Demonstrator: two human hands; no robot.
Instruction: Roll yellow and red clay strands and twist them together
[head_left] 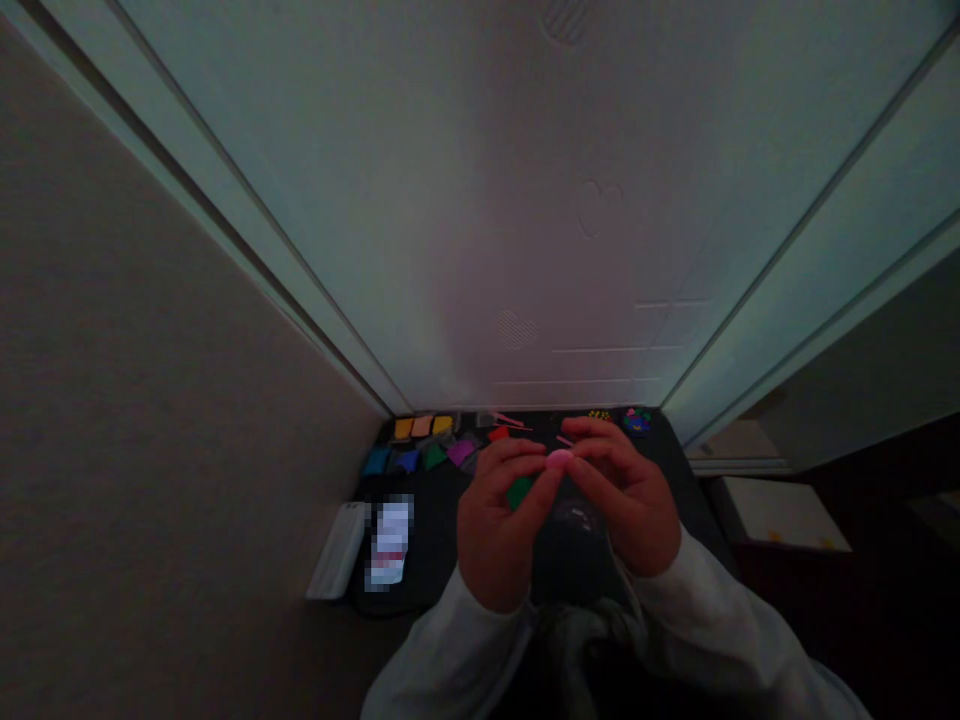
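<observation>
A small pink lump (559,459), soft-looking like modelling clay, is pinched between the fingertips of both hands above a dark table (442,500). My left hand (504,515) grips its left side with thumb and fingers. From the right, my right hand (626,495) presses thumb and index finger against it. Below and behind my left hand shows a green piece (518,492), partly covered by the fingers. Under my right hand lies something clear and shiny (581,515), too dim to make out. A red piece (499,433) lies just beyond my left fingers.
Along the back lie several coloured packets, among them yellow (443,425), blue (406,461) and purple (462,452), and thin pink sticks (511,422). Small yellow bits (599,415) and a blue decorated piece (637,422) sit back right. A blurred-out bright rectangle (390,542) lies left; a white panel (525,200) rises behind.
</observation>
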